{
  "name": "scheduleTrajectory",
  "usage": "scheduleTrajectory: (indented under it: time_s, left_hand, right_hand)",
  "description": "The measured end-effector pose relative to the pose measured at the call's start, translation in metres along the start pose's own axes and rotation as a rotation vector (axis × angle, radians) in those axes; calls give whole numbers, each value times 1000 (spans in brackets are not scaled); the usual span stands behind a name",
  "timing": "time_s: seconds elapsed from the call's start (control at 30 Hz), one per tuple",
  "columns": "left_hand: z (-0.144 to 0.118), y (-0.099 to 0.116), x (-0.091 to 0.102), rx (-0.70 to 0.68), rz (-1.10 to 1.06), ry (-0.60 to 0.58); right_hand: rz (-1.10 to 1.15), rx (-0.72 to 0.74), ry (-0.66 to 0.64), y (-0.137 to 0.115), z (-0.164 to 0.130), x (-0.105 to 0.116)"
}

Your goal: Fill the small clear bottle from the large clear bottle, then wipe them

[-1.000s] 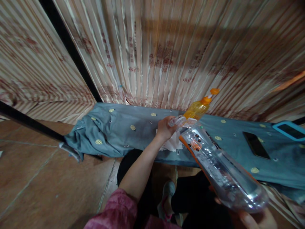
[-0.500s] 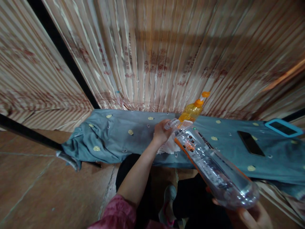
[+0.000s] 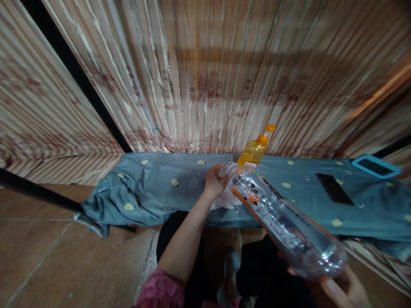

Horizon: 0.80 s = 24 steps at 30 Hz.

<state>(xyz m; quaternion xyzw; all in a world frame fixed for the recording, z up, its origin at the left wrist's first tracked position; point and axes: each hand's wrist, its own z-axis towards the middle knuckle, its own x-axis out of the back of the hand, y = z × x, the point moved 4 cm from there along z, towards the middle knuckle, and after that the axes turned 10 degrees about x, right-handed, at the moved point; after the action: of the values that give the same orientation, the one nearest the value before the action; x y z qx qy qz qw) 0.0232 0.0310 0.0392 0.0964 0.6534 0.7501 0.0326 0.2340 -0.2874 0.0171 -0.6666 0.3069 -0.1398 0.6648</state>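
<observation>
A large clear plastic bottle (image 3: 289,226) with an orange-edged label is held tilted across the front of me, its neck to the upper left. My left hand (image 3: 215,182) is closed around the neck end. At the lower right, my right hand (image 3: 343,288) grips the base, fingers partly hidden beneath it. Behind the neck stands a pump bottle (image 3: 254,152) of yellow-orange liquid with an orange pump head. White crumpled tissue (image 3: 226,199) lies under the bottle's neck, partly covered by it and my left hand.
A narrow surface covered with grey-green cloth (image 3: 160,194) runs across the view. On its right lie a black phone (image 3: 334,189) and a blue-framed device (image 3: 375,167). A striped curtain (image 3: 205,64) hangs behind. Dark metal poles (image 3: 77,81) stand at left.
The view has shifted slightly, so the surface and things on it appear moved a little left. Both hands keep their hold on the clear bottle, which stays tilted much the same.
</observation>
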Motion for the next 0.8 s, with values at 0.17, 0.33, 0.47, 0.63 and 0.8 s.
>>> scheduleTrajectory:
  time_s: [0.17,0.33,0.47,0.63,0.8]
  left_hand:
    - [-3,9,5,2,51,7]
    - [-4,13,6,-8,117,3]
    - [-2,7,3,-8,88,9]
    - [-1,1,3,-25,27,-18]
    - [-1,2,5,18,-2,-29]
  right_hand:
    - [-8,29,16,0,2,-1]
    - [-11,24,52,0,0,2]
    - [-43,40,57,-2,-1,2]
    - [-59,52,102,-14,-7,-13]
    - [-34,39,146,-19,-8,-18]
